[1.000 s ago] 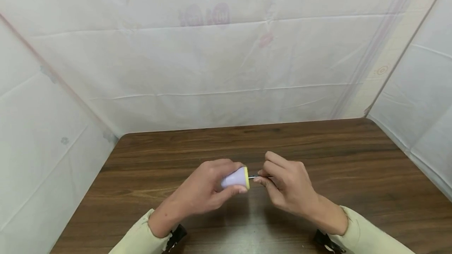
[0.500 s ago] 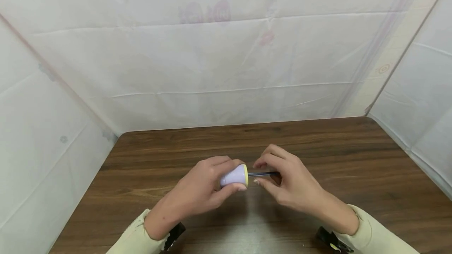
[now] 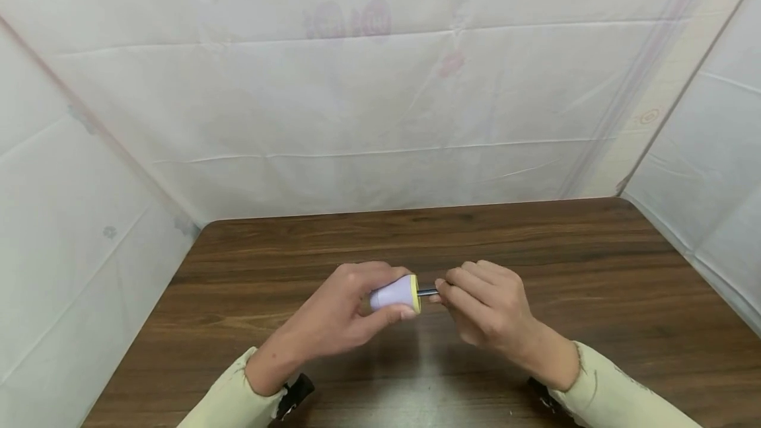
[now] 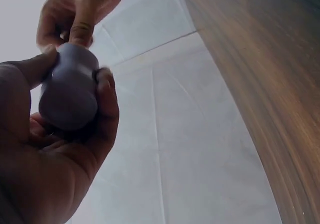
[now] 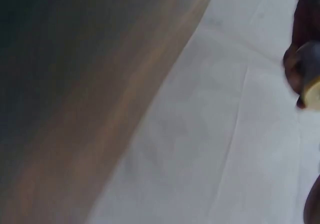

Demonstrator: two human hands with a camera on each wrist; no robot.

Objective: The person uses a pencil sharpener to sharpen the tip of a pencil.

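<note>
Head view first: the left hand (image 3: 341,312) wraps its fingers and thumb around a stubby lilac handle (image 3: 394,293) with a yellow rim facing the other hand. From that rim a thin dark metal shaft (image 3: 427,292) sticks out sideways, and the right hand (image 3: 484,306) has its fingers curled about the shaft's far part, fingertips just beside the yellow rim. Handle and shaft are held level, a little above the brown wooden table (image 3: 594,283), over its middle. Pale sleeves cover both forearms, and white sheeting (image 3: 380,117) rises behind the table and on both sides of it.

Left wrist view: the lilac handle (image 4: 70,91) sits in the palm, its rounded butt toward the camera, thumb (image 4: 30,68) on one side and fingers (image 4: 107,101) on the other. Beyond the handle, the right hand's fingers (image 4: 80,13) close in at its far end. The table (image 4: 270,83) runs along the edge of the frame.

Right wrist view: blurred; only the handle's yellow rim (image 5: 314,91) shows at the frame's edge, with the table (image 5: 75,83) as a dark band and the sheeting (image 5: 210,149) next to it. The right hand's grasp cannot be told from this view.
</note>
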